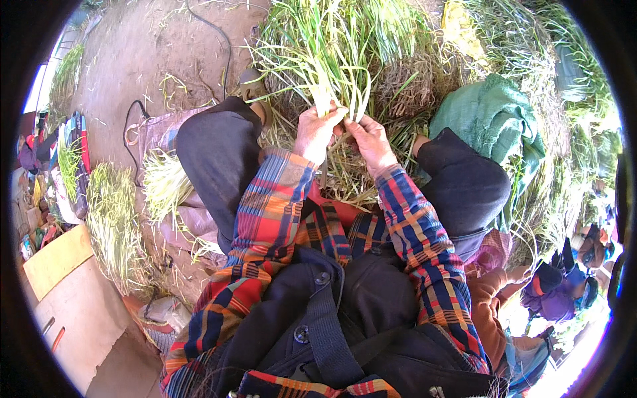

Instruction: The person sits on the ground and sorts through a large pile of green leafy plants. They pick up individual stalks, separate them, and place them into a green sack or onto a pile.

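Between my bent knees, both hands are close together in front of a leafy heap. My left hand [317,130] grips a bunch of long green stalks [321,84] with pale lower ends, the leaves pointing away from me. Beside it, the fingers of my right hand [371,142] pinch a few whitish stalks [362,102]. Brownish strands hang below the fingers; their exact kind is hard to tell. Right behind lies a large pile of the same greens [398,30], with a mass of tangled roots [405,89] facing me. Loose trimmings [348,174] cover the ground under my hands.
A green woven sack [490,117] lies by my right knee, with more greens [547,164] beyond. At left are a pale bunch [166,186] on pinkish sacking [191,219], a cable [221,37], and cardboard [84,308]. Another person [490,313] is at lower right.
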Demonstrator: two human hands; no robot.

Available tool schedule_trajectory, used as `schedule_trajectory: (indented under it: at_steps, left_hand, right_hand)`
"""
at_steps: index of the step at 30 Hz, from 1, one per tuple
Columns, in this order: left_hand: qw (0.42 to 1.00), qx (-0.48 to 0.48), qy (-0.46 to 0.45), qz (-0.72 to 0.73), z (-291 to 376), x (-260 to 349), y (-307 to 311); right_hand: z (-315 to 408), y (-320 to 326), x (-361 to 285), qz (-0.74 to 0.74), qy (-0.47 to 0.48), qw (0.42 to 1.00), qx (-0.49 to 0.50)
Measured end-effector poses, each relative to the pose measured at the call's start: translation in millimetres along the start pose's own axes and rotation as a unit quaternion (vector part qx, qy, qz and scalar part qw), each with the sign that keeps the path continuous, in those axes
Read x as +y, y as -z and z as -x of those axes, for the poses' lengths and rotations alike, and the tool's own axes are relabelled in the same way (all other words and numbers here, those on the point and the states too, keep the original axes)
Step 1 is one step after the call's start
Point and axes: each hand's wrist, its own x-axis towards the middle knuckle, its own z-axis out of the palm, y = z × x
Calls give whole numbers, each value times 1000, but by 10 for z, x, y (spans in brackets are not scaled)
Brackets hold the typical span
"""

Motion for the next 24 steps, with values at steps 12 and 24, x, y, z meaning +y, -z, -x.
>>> schedule_trajectory:
  at_steps: [12, 24]
  left_hand:
    - [993, 14, 16, 119, -124, 13, 307]
    - [970, 64, -189, -140, -57, 130, 218]
  right_hand:
    - [-157, 806, 7, -311, -57, 909, 271]
    - [45, 762, -253, -41, 99, 974, 200]
